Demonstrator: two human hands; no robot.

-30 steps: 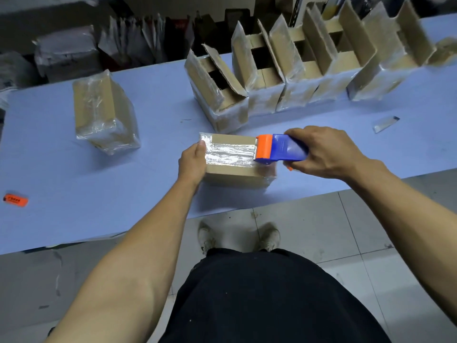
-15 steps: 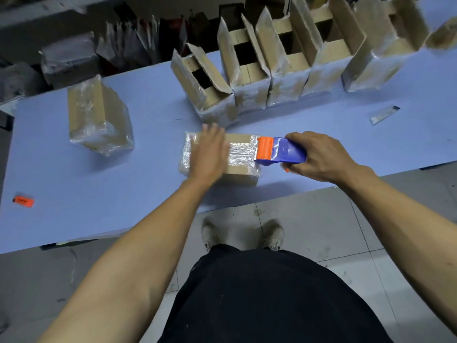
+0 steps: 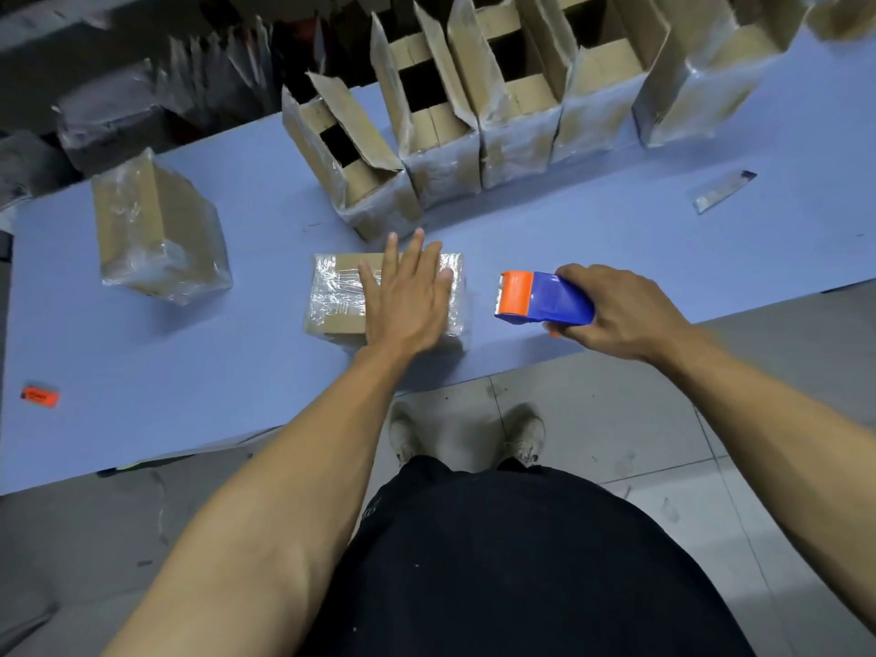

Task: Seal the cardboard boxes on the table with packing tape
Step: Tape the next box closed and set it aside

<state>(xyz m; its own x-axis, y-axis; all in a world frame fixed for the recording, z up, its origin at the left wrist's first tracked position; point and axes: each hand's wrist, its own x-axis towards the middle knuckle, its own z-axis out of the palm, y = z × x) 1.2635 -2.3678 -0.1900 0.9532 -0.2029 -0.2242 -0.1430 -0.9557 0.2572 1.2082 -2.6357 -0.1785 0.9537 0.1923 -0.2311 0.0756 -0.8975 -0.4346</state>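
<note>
Here, at frame centre, our left hand (image 3: 407,301) lies flat, fingers straight, on the taped box (image 3: 339,296) on the table (image 3: 189,372). Just right of it, apart, our right hand (image 3: 616,310) grips the dispenser (image 3: 540,298). Open boxes (image 3: 474,106) line the top.

The left hand (image 3: 410,296) lies flat, palm down, fingers straight and slightly spread, pointing to the far side; its forearm stretches up from the near left; the right hand (image 3: 616,310) is curled in a grip, knuckles up, thumb apparently tucked under; its forearm reaches in from the near right.
</note>
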